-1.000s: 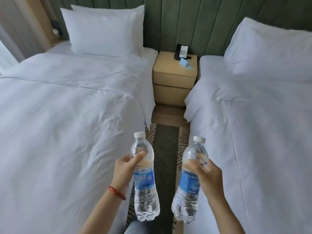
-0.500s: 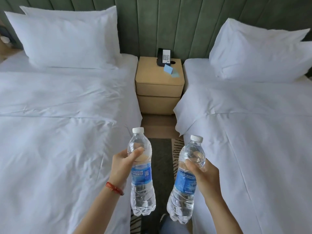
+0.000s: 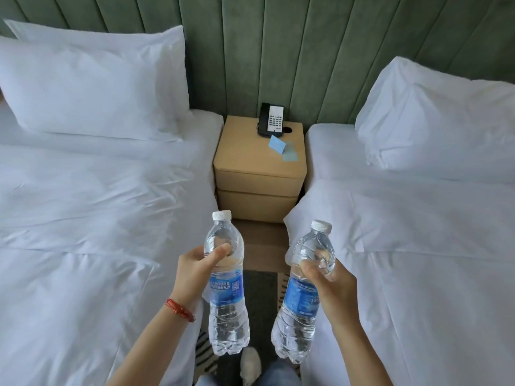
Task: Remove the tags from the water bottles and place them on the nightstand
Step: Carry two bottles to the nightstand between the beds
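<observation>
Both hands are up in front of the person, and each one holds a bottle. From the head camera, the left hand [image 3: 195, 270] curls its fingers and thumb round the upper part of a clear plastic water bottle with a blue label and white cap [image 3: 227, 285]. This bottle stands almost straight up, cap at the top. The right hand [image 3: 333, 291] grips a second clear plastic water bottle with a blue label [image 3: 303, 295] the same way. Its long side leans a little, with the cap pointing up and to the right. Both bottles hang in the air between two white beds, well apart from the tan padded nightstand [image 3: 259, 174] ahead. Compared with half a second ago, the nightstand looks closer and bigger, and the bottles sit the same way in the hands.
</observation>
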`<move>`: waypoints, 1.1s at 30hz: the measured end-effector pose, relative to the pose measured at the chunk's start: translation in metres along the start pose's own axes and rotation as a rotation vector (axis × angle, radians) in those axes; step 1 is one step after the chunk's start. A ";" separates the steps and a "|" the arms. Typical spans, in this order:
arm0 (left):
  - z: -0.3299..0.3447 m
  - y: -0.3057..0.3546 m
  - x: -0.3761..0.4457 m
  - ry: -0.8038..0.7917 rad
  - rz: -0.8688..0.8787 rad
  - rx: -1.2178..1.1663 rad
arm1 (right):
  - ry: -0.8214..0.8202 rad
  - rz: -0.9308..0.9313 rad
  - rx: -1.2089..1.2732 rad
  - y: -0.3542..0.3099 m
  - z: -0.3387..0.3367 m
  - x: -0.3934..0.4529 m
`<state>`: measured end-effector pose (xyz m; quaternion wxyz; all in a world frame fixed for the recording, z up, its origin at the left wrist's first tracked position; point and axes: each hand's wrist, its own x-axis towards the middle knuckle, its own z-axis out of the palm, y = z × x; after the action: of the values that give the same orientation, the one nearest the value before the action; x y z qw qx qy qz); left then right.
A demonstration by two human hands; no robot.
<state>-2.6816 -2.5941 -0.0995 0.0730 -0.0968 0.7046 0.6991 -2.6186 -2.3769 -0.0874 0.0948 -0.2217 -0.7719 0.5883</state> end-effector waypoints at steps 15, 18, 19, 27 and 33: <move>0.051 0.051 0.252 -0.001 -0.032 -0.033 | -0.014 0.021 0.066 -0.041 0.076 0.250; 0.057 0.067 0.316 -0.016 -0.024 -0.034 | -0.014 0.025 0.056 -0.053 0.100 0.307; 0.058 0.074 0.335 -0.022 -0.013 -0.028 | -0.018 0.024 0.046 -0.059 0.108 0.325; 0.067 0.115 0.468 -0.044 0.121 0.082 | 0.011 0.008 0.020 -0.092 0.153 0.444; 0.079 0.121 0.547 -0.030 0.131 0.142 | -0.070 0.013 0.017 -0.102 0.182 0.529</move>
<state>-3.2435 -2.5333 -0.1136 0.0444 -0.0344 0.7562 0.6519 -3.1835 -2.3153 -0.1040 0.0658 -0.2054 -0.7682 0.6028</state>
